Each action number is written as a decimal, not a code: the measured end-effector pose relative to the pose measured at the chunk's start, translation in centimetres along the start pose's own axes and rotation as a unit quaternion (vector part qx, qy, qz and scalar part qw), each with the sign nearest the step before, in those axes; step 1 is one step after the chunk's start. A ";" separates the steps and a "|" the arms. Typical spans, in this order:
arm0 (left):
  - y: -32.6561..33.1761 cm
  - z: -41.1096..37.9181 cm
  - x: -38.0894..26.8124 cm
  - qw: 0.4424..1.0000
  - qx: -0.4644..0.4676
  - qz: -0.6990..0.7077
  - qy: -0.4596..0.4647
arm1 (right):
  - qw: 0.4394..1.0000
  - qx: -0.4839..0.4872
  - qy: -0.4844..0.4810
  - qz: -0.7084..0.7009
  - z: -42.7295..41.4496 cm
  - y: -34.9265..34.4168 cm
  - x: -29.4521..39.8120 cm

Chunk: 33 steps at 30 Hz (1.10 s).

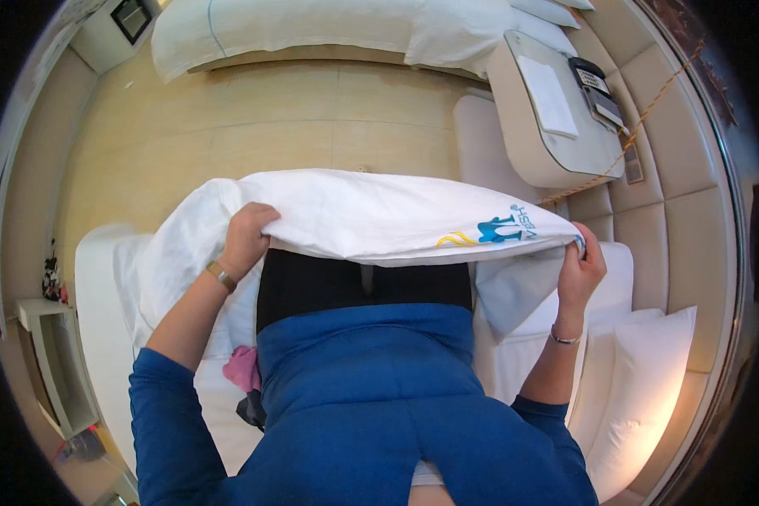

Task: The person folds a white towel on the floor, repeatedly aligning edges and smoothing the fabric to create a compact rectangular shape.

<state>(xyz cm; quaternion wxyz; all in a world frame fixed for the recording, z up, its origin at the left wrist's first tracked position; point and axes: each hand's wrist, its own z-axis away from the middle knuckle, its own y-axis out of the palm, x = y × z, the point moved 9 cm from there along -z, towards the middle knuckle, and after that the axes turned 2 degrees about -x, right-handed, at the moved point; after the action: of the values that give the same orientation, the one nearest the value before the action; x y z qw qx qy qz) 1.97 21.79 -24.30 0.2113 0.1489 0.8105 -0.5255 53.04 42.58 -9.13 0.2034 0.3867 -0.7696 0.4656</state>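
A white cloth (354, 212), seemingly a bed sheet or cover, stretches across in front of my waist. It carries a blue and yellow printed logo with lettering near its right end. My left hand (246, 235) grips its near edge at the left, with the thumb side on top. At the opposite end my right hand (582, 265) pinches the corner. Between the hands the edge sags slightly, and loose fabric drapes down at the left past my forearm. Part of the white bed (531, 360) around me is hidden by my body and the cloth.
Another white-covered bed (329, 25) stands across the tiled floor (272, 126). At the right, a nightstand (512, 114) holds a telephone (588, 76) and a folded white cloth (547, 95). Pillows (645, 392) lean by the padded headboard wall (689, 246). A pink cloth (243, 369) lies beside my hip.
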 end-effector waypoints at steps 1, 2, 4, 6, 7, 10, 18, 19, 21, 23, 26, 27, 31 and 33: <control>0.6 0.0 -1.0 1.000 0.018 -0.002 -0.005 | 1.000 -0.007 0.005 0.000 -0.3 -0.3 0.2; 1.1 -0.1 -2.4 0.999 0.048 -0.006 0.025 | 0.999 -0.016 -0.029 -0.014 -0.5 -0.4 0.1; 1.6 -1.0 -7.2 0.997 0.067 0.003 0.049 | 0.999 -0.026 -0.038 -0.018 -1.0 -0.7 0.5; 2.7 -2.4 -13.0 0.994 0.077 0.041 0.070 | 0.998 -0.040 -0.044 -0.019 -1.1 -0.7 1.3; 3.7 -3.3 -16.0 0.991 0.088 0.065 0.079 | 0.997 -0.044 -0.056 -0.012 -1.2 -0.7 1.6; 5.4 -6.3 -24.4 0.987 0.003 0.127 0.097 | 0.994 -0.049 -0.097 0.019 -1.1 -0.7 4.3; 6.0 -13.0 -32.7 0.965 -0.178 0.027 0.189 | 0.971 -0.051 -0.210 0.104 -0.4 -2.1 11.0; 5.5 -13.2 -31.8 0.969 -0.172 0.026 0.176 | 0.968 -0.057 -0.217 0.112 0.0 -2.4 11.0; 4.3 -13.1 -29.2 0.976 -0.161 0.023 0.148 | 0.962 -0.070 -0.230 0.128 0.5 -2.9 11.1; 2.4 -12.4 -24.4 0.978 -0.187 -0.031 0.089 | 0.954 -0.101 -0.242 0.143 0.6 -3.8 11.4; 0.3 -9.6 -14.8 0.973 -0.222 -0.065 0.026 | 0.957 -0.142 -0.225 0.119 0.0 -5.3 11.2; -0.3 -8.2 -11.3 0.970 -0.231 -0.076 0.004 | 0.959 -0.139 -0.220 0.114 0.0 -5.3 11.1; -1.3 -3.8 0.1 0.975 -0.199 -0.092 -0.041 | 0.964 -0.109 -0.234 0.069 -0.8 -3.8 10.8; -4.0 -4.1 4.6 0.978 -0.162 -0.082 -0.105 | 0.962 -0.077 -0.251 0.076 -0.8 -2.2 11.0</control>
<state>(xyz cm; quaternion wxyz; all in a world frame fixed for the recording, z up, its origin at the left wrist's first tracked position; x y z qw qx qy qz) -4.64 23.99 -22.00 0.2723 -0.0102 0.8678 -0.4156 47.92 38.25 -0.13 -0.0031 0.4151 -0.8566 0.3065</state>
